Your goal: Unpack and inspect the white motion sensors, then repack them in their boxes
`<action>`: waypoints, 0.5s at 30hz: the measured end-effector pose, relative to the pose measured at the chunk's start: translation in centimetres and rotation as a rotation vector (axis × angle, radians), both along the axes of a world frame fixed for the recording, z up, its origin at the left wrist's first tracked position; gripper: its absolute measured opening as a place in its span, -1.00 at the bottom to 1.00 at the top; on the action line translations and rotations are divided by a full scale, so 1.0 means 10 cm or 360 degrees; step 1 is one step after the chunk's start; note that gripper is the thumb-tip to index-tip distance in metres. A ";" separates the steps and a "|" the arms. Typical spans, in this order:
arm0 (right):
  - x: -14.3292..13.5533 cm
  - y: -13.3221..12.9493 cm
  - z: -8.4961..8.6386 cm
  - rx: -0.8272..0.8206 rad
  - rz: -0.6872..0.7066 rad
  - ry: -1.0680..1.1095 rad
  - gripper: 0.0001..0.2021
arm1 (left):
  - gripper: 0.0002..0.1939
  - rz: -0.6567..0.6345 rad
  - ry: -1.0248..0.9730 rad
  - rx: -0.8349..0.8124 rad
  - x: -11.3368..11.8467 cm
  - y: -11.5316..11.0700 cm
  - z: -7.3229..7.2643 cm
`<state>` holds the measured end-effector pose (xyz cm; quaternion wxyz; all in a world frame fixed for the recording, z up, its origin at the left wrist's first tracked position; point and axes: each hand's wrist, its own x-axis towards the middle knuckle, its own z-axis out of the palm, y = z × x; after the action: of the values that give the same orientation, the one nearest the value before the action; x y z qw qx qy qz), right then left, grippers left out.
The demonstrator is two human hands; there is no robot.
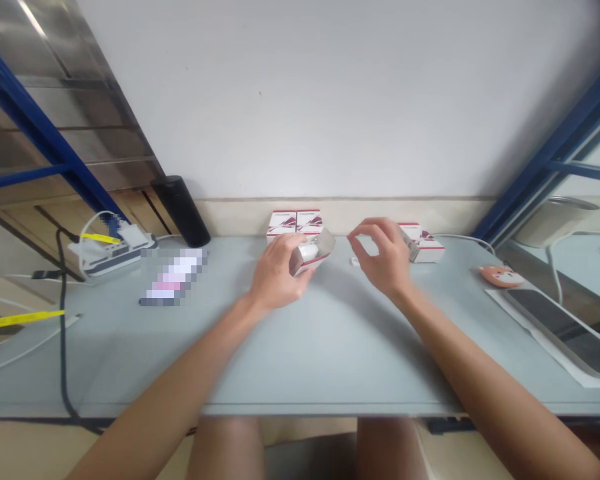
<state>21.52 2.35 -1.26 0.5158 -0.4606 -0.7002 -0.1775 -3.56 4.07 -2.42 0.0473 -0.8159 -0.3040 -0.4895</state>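
Observation:
My left hand (279, 273) is wrapped round a small white and red cardboard box (325, 248). The box is tilted with its flap end open toward the right, and a white item (307, 251) shows inside. To the right, my right hand (384, 257) is raised above the table, thumb and forefinger tips pinched together. Whether anything sits between those tips is too small to tell. A little white piece (355, 261) lies on the table just below the pinch. Past my right hand are more white and red boxes (430, 249), partly hidden by it.
Two matching boxes (295, 223) stand by the wall behind my left hand. On the left are a black cylinder (181, 210), a blurred-out phone-like item (175, 277) and a power strip (120, 257) with cables. An orange mouse (501, 276) and a dark tablet-like slab (565, 327) are on the right.

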 end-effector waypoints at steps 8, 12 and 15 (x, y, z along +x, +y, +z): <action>0.40 0.27 -0.24 -0.1142 -0.0478 -0.0100 -0.74 | -0.36 -0.0097 -0.0028 0.0008 0.00 -0.01 -0.02; 0.40 0.27 -0.28 -0.1294 -0.0532 -0.0144 -0.72 | -0.35 -0.0142 -0.0013 0.0030 0.01 -0.02 -0.01; 0.39 0.26 -0.29 -0.1319 -0.0516 -0.0155 -0.72 | -0.36 -0.0168 -0.0036 0.0031 0.02 -0.02 -0.02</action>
<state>25.40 4.92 -4.18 0.2195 -0.7234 -0.6544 0.0180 -3.37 3.89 -2.67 0.0259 -0.8247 -0.2564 -0.5034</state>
